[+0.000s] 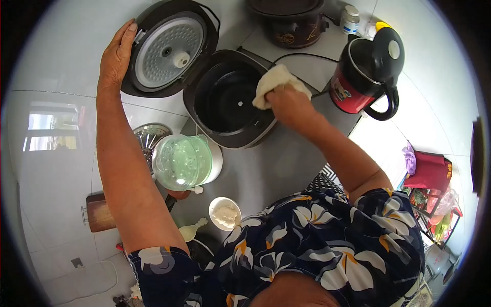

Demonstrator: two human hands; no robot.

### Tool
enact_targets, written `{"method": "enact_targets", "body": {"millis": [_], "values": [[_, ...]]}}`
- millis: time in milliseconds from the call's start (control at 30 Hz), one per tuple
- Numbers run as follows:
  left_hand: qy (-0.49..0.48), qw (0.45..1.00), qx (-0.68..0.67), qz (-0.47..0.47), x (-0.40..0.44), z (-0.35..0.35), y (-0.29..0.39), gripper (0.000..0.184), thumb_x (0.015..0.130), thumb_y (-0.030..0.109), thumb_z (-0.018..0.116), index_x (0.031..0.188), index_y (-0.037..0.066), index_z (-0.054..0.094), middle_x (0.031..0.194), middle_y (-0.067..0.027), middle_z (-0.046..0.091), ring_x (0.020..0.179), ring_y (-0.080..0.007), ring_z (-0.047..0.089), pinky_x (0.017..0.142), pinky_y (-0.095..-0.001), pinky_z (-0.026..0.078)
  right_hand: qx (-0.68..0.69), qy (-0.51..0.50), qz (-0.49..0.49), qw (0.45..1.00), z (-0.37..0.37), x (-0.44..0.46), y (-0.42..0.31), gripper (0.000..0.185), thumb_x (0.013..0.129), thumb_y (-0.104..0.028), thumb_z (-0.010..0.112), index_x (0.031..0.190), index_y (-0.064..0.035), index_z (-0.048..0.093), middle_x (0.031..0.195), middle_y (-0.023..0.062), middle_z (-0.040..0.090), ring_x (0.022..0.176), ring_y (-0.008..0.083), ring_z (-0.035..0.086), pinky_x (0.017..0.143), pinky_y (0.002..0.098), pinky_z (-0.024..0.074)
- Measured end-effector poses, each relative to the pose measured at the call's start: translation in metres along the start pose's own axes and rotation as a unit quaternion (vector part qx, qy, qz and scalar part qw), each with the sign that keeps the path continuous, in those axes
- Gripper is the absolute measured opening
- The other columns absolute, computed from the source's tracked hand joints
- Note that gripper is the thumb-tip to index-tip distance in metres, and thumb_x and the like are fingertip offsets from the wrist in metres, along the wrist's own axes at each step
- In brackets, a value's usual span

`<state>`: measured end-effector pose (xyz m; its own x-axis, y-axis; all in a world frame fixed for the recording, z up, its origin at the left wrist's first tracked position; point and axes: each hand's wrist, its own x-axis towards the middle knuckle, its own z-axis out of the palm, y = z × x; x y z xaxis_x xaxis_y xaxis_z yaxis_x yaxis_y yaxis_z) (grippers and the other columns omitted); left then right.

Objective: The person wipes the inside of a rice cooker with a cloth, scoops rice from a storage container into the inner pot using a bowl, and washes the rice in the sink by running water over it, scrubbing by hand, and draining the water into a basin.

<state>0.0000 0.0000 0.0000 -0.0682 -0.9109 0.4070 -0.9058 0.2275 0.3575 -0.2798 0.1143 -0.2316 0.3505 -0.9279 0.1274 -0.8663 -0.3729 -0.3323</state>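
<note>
My left hand (116, 56) grips the outer edge of a rice cooker's raised lid (153, 43), fingers curled over the rim near its latch. The lid's silvery dimpled inner plate faces me. Below the lid stands the dark rice cooker (250, 137), its cavity exposed, with a small pale spot at the bottom. In my right hand (290, 105) is a bunched cream cloth (280, 82), closed in my fingers at the cooker's right rim. Whether the cloth touches the rim I cannot tell.
An electric kettle (353, 89) with its lid up stands right of the cooker, and a dark pot (291, 25) behind. A clear greenish container (179, 161) and a white bowl of pale grains or powder (225, 214) are nearer me on the grey table (255, 174).
</note>
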Motion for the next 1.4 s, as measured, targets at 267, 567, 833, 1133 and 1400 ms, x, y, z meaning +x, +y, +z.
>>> {"method": "enact_targets", "body": {"millis": [267,567,833,1133,1400], "values": [[0.011,1.0,0.014,0.015,-0.017,0.001,0.016,0.063,0.086,0.059,0.042,0.13,0.015,0.049,0.127,-0.014,0.053,0.119,-0.0284,0.047,0.101,-0.0334,0.032,0.137,-0.02,-0.07,0.988,0.008,-0.073,-0.025,0.019,0.079,-0.012,0.051,0.093,-0.0098,0.063,0.092,0.0097,0.062,0.091,0.027,0.059,0.073,0.039,0.051],[0.167,0.94,0.234,0.185,-0.02,0.008,0.002,0.04,0.091,0.036,0.051,0.125,0.015,0.053,0.107,-0.021,0.053,0.103,-0.0354,0.048,0.089,-0.0423,0.04,0.439,-0.122,0.114,0.883,0.025,-0.161,0.058,0.029,0.08,-0.014,0.049,0.103,-0.013,0.066,0.1,0.0141,0.065,0.089,0.0286,0.063,0.081,0.0345,0.0484],[0.203,0.94,0.212,0.173,-0.034,0.023,0.004,0.036,0.087,0.022,0.059,0.121,0.01,0.056,0.107,-0.0202,0.053,0.1,-0.0353,0.051,0.085,-0.0426,0.044,0.602,-0.159,0.231,0.748,0.016,-0.186,0.103,0.035,0.076,-0.003,0.045,0.105,-0.0022,0.065,0.098,0.0128,0.065,0.085,0.0191,0.062,0.08,0.0297,0.05],[0.304,0.936,0.165,0.063,-0.164,0.038,0.059,0.049,0.086,0.018,0.059,0.128,-0.001,0.041,0.126,-0.0246,0.043,0.116,-0.0392,0.042,0.095,-0.0415,0.038,0.713,-0.255,0.287,0.587,0.033,-0.149,0.099,0.042,0.072,0.001,0.044,0.111,0.0059,0.057,0.101,0.0186,0.06,0.085,0.0247,0.063,0.076,0.0321,0.0531],[0.015,0.959,-0.079,-0.272,-0.461,0.114,0.122,0.018,0.084,0.009,0.056,0.101,0.004,0.062,0.085,-0.0133,0.065,0.076,-0.0293,0.064,0.066,-0.0347,0.052,0.714,-0.301,0.225,0.59,0.031,-0.134,0.056,0.042,0.073,0.002,0.044,0.113,0.0068,0.054,0.104,0.0209,0.06,0.091,0.0295,0.063,0.079,0.0377,0.0541]]}}
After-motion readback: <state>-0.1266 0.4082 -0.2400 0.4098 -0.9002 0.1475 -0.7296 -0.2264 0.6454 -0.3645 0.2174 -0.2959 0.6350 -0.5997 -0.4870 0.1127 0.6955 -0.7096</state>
